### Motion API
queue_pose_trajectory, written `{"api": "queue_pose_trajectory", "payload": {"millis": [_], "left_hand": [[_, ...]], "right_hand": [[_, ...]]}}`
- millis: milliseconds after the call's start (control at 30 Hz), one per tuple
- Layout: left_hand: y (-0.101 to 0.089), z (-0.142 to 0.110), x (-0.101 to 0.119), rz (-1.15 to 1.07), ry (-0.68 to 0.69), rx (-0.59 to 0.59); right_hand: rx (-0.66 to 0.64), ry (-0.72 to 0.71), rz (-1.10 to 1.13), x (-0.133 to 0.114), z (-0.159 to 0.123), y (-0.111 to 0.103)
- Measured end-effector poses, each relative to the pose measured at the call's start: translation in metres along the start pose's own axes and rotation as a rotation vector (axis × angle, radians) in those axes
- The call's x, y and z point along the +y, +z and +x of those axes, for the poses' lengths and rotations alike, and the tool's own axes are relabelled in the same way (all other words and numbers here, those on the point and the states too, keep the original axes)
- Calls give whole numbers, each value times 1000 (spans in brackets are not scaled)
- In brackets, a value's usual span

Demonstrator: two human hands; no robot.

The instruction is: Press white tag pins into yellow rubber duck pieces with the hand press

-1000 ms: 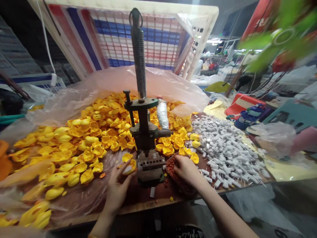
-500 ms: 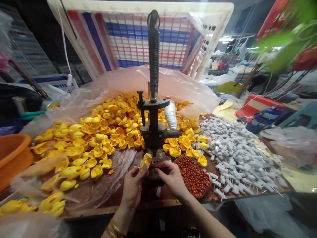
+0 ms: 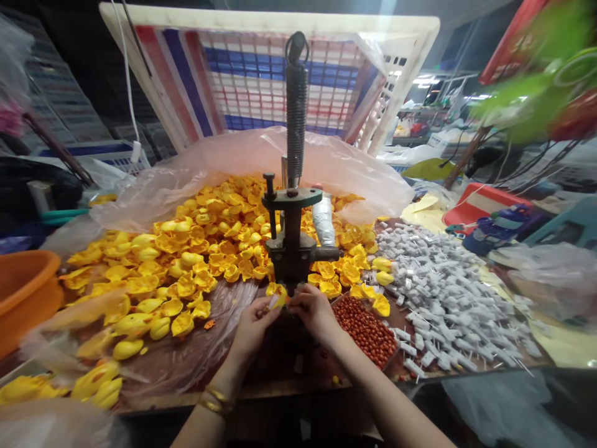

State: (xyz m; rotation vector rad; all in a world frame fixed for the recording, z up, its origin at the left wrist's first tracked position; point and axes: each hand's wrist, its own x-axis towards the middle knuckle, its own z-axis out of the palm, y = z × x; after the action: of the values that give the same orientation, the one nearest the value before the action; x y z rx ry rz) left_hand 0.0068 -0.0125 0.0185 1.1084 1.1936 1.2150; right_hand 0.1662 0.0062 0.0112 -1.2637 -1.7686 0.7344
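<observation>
Pinched in my left hand [image 3: 252,326] is a yellow plastic duck piece [image 3: 277,294], held at the base of a dark hand press [image 3: 291,258]. Close on its right, my right hand [image 3: 318,316] has thumb and fingers pressed together at the press's foot. Whatever those fingertips hold is too small or hidden to name. The press has an upright coil spring and a foil-like wrapped handle [image 3: 323,223]. Beside my right wrist sits a tray of small reddish-brown beads [image 3: 366,331].
Hollow yellow duck pieces [image 3: 186,249] are heaped on clear plastic behind and left of the press. Grey-white blocks with thin pins [image 3: 452,298] cover the right side. An orange tub [image 3: 28,298] stands far left, and a white crate [image 3: 270,22] leans behind.
Both hands have moved forward and up, closer against the press foot. The duck piece has moved with my left hand and is now tilted more sideways. The view has shifted slightly.
</observation>
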Motion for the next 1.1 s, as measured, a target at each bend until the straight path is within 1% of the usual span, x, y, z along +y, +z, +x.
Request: {"api": "queue_pose_trajectory", "payload": {"millis": [67,133,167,200,267,333,400,433,500,533,567,600,633,700,767,800,833,867,933,967,1033,1067,1100], "left_hand": [[-2,12,-7,176,90,2],[-2,20,-14,275,138,-27],[-3,22,-17,299,146,-51],[-3,24,-20,320,151,-78],[-5,26,-22,370,168,-128],[-5,26,-19,430,205,-178],[-5,26,-12,500,261,-213],[-4,26,-8,537,288,-230],[-2,24,-1,609,325,-259],[-1,24,2,637,334,-271],[0,23,4,655,335,-283],[0,23,5,663,331,-292],[1,23,5,660,323,-298],[0,25,6,632,296,-306],[-1,28,5,592,251,-312],[-3,29,6,572,221,-311],[-4,31,6,551,187,-309],[-5,32,7,531,148,-304],[-6,34,9,487,68,-290],[-6,33,11,462,32,-283],[-4,30,14,410,-18,-263],[-3,28,16,386,-32,-246],[-4,25,19,366,-40,-223]], "right_hand": [[-9,29,-137,7,6,5],[-24,81,-163,14,8,3],[-24,106,-143,18,8,-2],[-15,129,-119,21,10,-10],[39,152,-87,24,20,-33],[193,128,5,19,46,-63],[370,100,244,2,88,-92],[409,117,400,-11,112,-105],[285,188,602,-43,152,-122],[245,177,650,-60,163,-127],[228,137,661,-77,166,-130],[261,63,642,-92,159,-129],[334,-34,602,-104,145,-127],[528,-234,484,-120,102,-119],[703,-387,412,-125,64,-113],[754,-426,395,-125,55,-112],[765,-433,395,-124,56,-113],[731,-413,415,-120,65,-116],[571,-302,507,-109,102,-122],[465,-230,582,-101,124,-125],[338,-28,730,-84,157,-126],[288,75,779,-75,165,-125],[252,161,807,-67,166,-124]]}}
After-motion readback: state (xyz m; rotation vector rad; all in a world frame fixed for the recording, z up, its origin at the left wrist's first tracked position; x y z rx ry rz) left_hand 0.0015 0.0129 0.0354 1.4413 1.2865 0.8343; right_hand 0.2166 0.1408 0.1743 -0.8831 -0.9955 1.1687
